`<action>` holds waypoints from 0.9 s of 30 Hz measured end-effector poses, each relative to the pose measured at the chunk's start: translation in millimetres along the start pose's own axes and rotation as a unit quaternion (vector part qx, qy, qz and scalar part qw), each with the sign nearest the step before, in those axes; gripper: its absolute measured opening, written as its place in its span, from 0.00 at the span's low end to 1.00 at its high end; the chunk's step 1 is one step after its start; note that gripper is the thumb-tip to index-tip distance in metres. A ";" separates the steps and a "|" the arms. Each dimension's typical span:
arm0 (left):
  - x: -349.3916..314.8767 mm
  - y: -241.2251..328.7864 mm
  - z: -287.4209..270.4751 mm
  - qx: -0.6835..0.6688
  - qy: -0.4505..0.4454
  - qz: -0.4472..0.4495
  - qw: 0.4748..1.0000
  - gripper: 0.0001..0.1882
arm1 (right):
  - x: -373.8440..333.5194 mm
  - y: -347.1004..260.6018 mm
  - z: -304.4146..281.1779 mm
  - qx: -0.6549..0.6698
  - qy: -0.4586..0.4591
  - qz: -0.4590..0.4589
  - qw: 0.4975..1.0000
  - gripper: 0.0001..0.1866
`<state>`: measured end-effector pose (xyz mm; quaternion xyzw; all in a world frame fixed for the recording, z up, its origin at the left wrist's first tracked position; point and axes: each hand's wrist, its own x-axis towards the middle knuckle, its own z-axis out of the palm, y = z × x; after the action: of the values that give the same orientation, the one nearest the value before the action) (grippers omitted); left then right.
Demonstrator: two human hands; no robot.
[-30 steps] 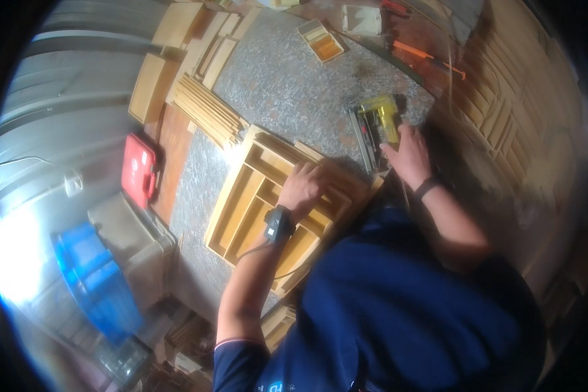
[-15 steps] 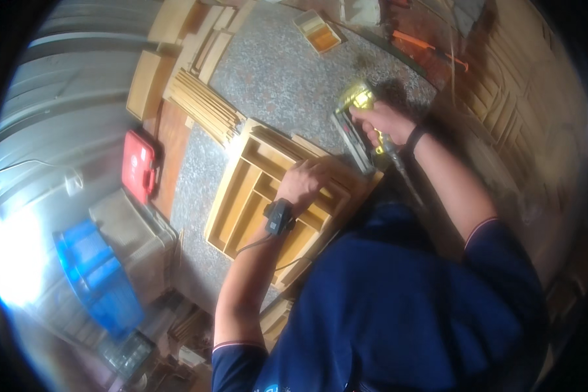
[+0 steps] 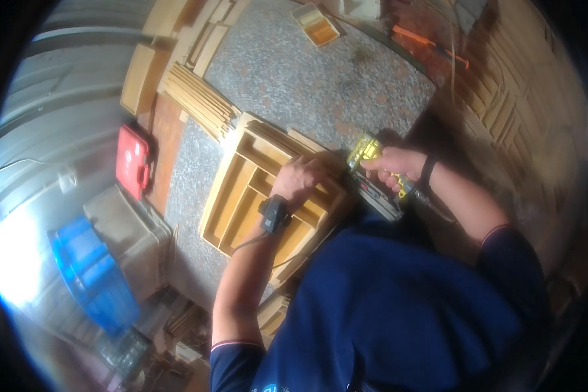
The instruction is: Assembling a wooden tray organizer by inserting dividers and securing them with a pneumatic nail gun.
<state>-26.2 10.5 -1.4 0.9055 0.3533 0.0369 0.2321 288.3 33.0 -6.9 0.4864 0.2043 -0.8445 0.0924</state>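
Note:
A light wooden tray (image 3: 217, 208) split by dividers into several compartments lies at an angle on the speckled table in front of me. My left hand (image 3: 299, 179) reaches over it, its curled fingers gripping the wood near the tray's far right part; the fingertips are partly hidden. In my right hand (image 3: 398, 165) is a yellow and black nail gun (image 3: 366, 149), the fingers wrapped round its handle. Its dark magazine (image 3: 380, 198) slants toward my body, just right of the tray and apart from it. A hose hangs from the handle.
Thin wooden strips (image 3: 199, 98) are stacked beyond the tray on the speckled table (image 3: 294, 72). A small divided box (image 3: 317, 26) sits at the far edge. At left are a red case (image 3: 132, 160) and a blue bin (image 3: 95, 271); wooden pieces (image 3: 509, 98) lie at right.
My right hand has brought the nail gun nearer my body, away from the tray's right corner, and tilted it. The left hand keeps its place on the tray.

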 end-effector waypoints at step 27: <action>19.1 -77.2 -103.0 0.040 0.018 -0.183 0.982 0.27 | 11.7 -68.5 -68.7 0.079 0.141 -0.166 0.973 0.26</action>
<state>-83.8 113.3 53.9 0.8330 0.5188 -0.0039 0.1920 311.8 125.0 -29.9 0.5658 0.2256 -0.7843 -0.1174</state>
